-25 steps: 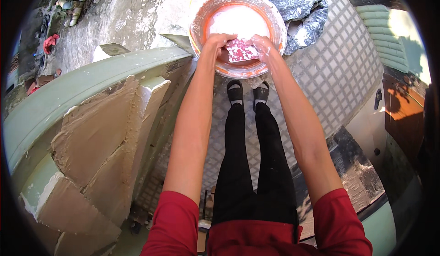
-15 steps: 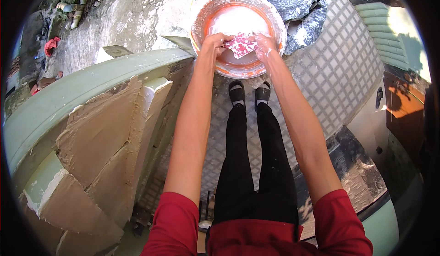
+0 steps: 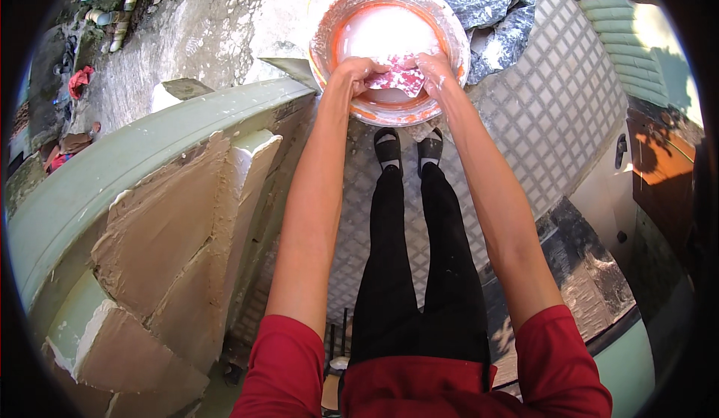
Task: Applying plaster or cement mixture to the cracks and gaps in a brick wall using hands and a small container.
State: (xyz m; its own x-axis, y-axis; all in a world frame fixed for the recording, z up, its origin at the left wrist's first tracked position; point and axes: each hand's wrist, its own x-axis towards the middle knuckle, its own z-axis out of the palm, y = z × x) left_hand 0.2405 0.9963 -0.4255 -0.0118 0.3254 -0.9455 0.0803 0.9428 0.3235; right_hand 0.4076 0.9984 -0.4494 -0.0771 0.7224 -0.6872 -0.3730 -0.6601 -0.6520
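Observation:
In the upper middle a round orange basin [image 3: 320, 47], its wall smeared with white, holds a bright white liquid [image 3: 386, 32]. Over its near side I hold a flat red piece [image 3: 398, 79] blotched with white; whether it is cloth or a stiff sheet, I cannot tell. My left hand [image 3: 358, 73] is closed on its left edge. At the right edge my right hand [image 3: 434, 72] pinches it, thumb toward the middle. White residue coats the fingers of both hands. Some of the fingertips are hidden by the piece and the glare.
Crumpled dark plastic sheeting [image 3: 487, 13] with white stains lies right of the basin on patterned tiles [image 3: 554, 81]. To the left stands a pale green curved ledge [image 3: 150, 129] with brown boards [image 3: 165, 223] below. My sandalled feet [image 3: 388, 148] are just short of the basin.
The red piece has changed its angle and looks broader, its lower point less drawn out. Both hands stay on it, with the right fingers shifted slightly. The whole view has moved a little.

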